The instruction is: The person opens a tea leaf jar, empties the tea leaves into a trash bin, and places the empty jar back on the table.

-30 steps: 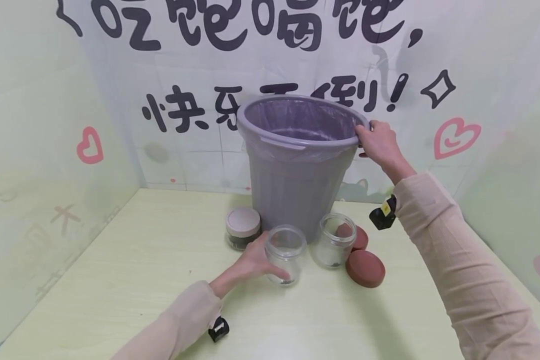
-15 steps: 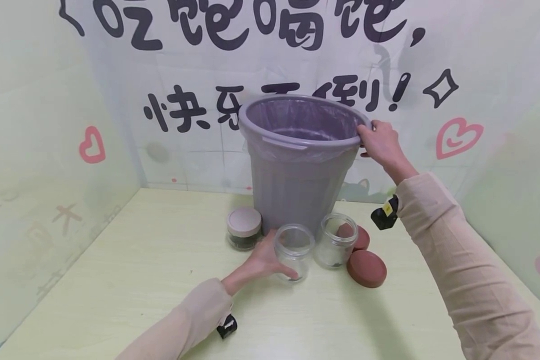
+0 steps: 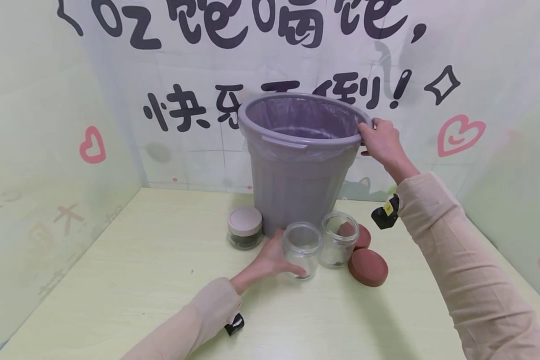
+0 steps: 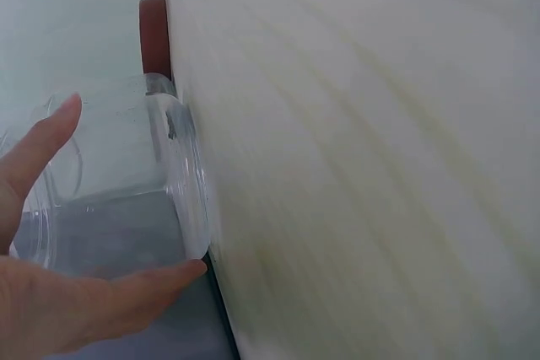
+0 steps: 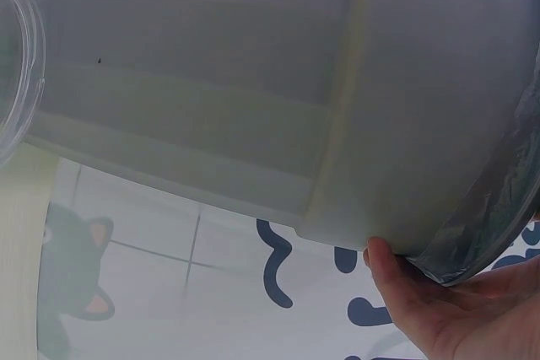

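Note:
My left hand [image 3: 271, 259] holds a clear glass jar [image 3: 305, 248] low over the table, thumb along its front and fingers behind. The jar stands upright and lidless, with a small dark patch at its bottom. In the left wrist view the jar [image 4: 118, 149] lies between thumb and fingers. My right hand [image 3: 381, 144] grips the right rim of a grey-purple trash can [image 3: 292, 182] lined with a clear bag; the can leans to the right. The right wrist view shows that hand [image 5: 460, 305] at the bagged rim. A second open glass jar [image 3: 336, 245] stands right beside the first.
Two reddish-brown lids, a front lid [image 3: 368, 267] and a rear lid [image 3: 363, 235], lie right of the jars. A jar with a pale lid [image 3: 245, 227] and dark contents stands left of the can. Printed cloth walls [image 3: 184, 160] enclose the pale table [image 3: 162, 280].
My left hand has slid the glass jar to the right, close up to the second jar. The right hand keeps its grip on the trash can's rim.

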The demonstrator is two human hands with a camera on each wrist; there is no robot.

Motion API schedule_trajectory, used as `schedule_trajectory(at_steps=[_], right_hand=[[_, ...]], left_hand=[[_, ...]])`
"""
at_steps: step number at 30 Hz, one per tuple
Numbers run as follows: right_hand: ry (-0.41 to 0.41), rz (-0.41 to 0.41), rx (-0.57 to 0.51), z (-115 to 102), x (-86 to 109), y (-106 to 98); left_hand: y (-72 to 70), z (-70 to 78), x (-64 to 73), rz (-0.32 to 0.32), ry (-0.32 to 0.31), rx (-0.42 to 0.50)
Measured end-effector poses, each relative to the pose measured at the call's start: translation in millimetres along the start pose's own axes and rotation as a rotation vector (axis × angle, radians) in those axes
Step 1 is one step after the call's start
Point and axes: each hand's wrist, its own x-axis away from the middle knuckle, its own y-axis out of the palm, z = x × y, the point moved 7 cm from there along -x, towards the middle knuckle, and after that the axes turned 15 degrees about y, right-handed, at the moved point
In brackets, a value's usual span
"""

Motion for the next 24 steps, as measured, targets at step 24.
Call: schedule_trajectory(at_steps=[24], right_hand=[[-0.005, -0.005, -0.015, 1, -0.1, 0]], left_hand=[[16.4, 6.5, -8.1, -0.014, -0.060, 0.020]])
